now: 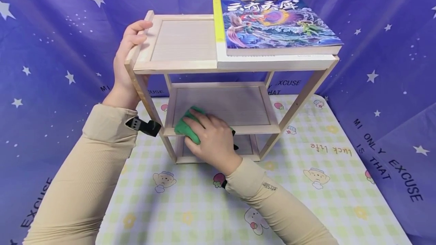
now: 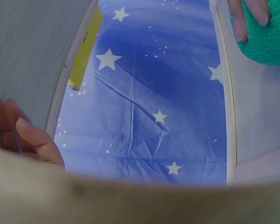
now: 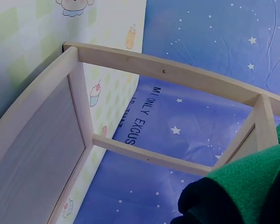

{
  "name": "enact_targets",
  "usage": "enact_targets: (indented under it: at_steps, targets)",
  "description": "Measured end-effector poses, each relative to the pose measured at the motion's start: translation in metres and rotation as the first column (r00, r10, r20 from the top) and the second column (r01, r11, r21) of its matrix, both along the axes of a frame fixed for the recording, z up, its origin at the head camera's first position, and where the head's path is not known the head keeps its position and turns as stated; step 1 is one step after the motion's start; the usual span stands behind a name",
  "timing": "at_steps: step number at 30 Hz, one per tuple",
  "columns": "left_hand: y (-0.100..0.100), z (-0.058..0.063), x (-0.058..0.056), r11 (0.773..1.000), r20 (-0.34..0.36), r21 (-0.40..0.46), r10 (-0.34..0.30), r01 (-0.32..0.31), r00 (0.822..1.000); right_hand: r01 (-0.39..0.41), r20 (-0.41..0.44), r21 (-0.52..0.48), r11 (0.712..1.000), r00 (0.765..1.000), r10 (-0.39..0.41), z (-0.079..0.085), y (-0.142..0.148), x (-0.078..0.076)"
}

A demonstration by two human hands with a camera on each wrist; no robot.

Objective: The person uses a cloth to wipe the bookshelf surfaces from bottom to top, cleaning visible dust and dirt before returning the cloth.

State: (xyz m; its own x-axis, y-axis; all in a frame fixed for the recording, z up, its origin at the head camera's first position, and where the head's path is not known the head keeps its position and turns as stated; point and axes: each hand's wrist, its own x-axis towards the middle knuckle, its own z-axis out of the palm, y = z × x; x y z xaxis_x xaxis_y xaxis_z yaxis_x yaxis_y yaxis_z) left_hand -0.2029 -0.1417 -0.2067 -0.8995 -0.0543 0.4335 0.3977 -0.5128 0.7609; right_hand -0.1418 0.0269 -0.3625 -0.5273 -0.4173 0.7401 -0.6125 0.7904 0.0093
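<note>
A three-tier pale wooden shelf rack (image 1: 184, 41) stands on the table. At its upper left corner my left hand (image 1: 123, 67) grips the raised side rail, fingertips over the top edge. My right hand (image 1: 216, 143) holds a green cloth (image 1: 186, 128) against the front left part of the middle shelf (image 1: 235, 105). The left wrist view shows right-hand fingers lying on the cloth (image 2: 266, 39). In the right wrist view, the cloth (image 3: 247, 186) fills the lower right corner, partly covered by dark shapes; the right fingers are not visible there.
A colourful illustrated book (image 1: 272, 25) lies on a thicker white book (image 1: 276, 61) with a yellow edge, covering the rack's top right. Underneath is a checked tablecloth (image 1: 306, 207). A blue star-patterned curtain (image 1: 391, 86) hangs behind and beside the table.
</note>
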Motion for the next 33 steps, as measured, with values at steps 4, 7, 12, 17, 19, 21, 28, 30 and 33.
enact_targets:
  at_steps: [4,7,12,17,19,21,28,30,33]
  targets:
    - [0.002,0.001,-0.001,1.000,0.002,0.004,-0.009,0.009,1.000,0.008,0.017,0.016,1.000,1.000,-0.008,0.002,-0.001,0.001]
    - [0.002,0.001,-0.001,1.000,0.005,0.005,-0.010,0.010,1.000,0.008,0.031,0.033,0.999,0.999,-0.009,0.003,-0.002,0.002]
    - [0.002,0.001,0.000,1.000,0.004,0.010,-0.011,0.011,1.000,0.004,0.047,0.047,0.999,0.999,-0.006,0.005,-0.006,0.002]
    - [0.000,0.000,0.001,1.000,-0.006,0.005,-0.009,0.009,1.000,0.002,0.053,0.053,0.999,0.999,-0.004,0.005,-0.010,0.002]
    - [0.000,0.000,0.001,1.000,-0.007,-0.002,-0.008,0.008,1.000,0.003,0.054,0.053,0.999,0.999,-0.006,0.006,-0.011,0.002]
    - [0.000,0.000,0.001,1.000,-0.008,-0.006,-0.006,0.006,1.000,0.004,0.055,0.055,0.999,0.998,-0.007,0.006,-0.012,0.002]
    - [0.000,0.000,0.000,1.000,-0.006,0.011,-0.017,0.017,1.000,0.002,0.078,0.080,0.997,0.997,-0.008,0.006,-0.014,0.001]
    - [0.000,0.000,0.000,1.000,-0.008,0.003,-0.017,0.017,1.000,0.000,0.083,0.079,0.997,0.997,-0.007,0.006,-0.014,0.001]
    - [0.000,0.000,0.000,1.000,-0.009,0.000,-0.020,0.020,1.000,0.001,0.086,0.078,0.997,0.996,-0.008,0.006,-0.014,0.001]
